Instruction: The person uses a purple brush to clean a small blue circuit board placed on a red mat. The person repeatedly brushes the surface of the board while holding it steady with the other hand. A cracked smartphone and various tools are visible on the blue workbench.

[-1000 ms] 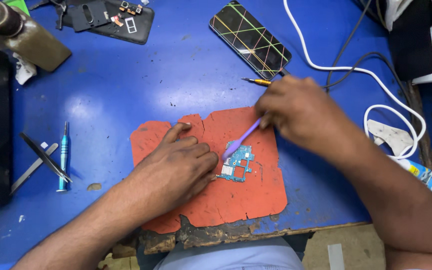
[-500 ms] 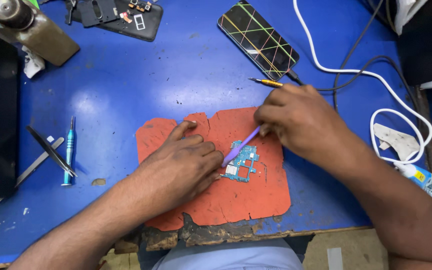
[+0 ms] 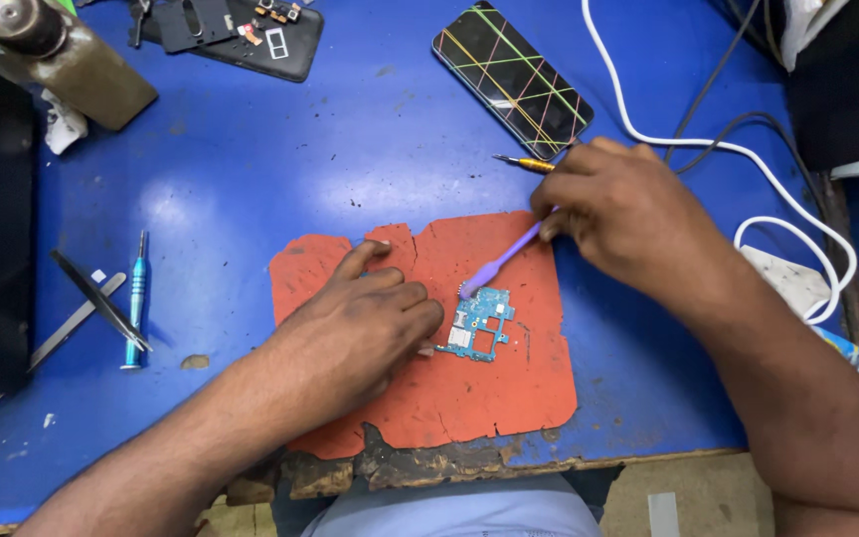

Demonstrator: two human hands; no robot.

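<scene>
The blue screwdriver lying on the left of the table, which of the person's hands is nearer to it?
Left. The left hand rests on the orange mat, a short way right of the blue screwdriver. The right hand, holding a purple brush, is much farther right.

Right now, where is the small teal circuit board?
In the head view the teal circuit board lies right of centre on the orange mat, just off the left hand's fingertips, with the purple brush tip at its upper edge.
</scene>
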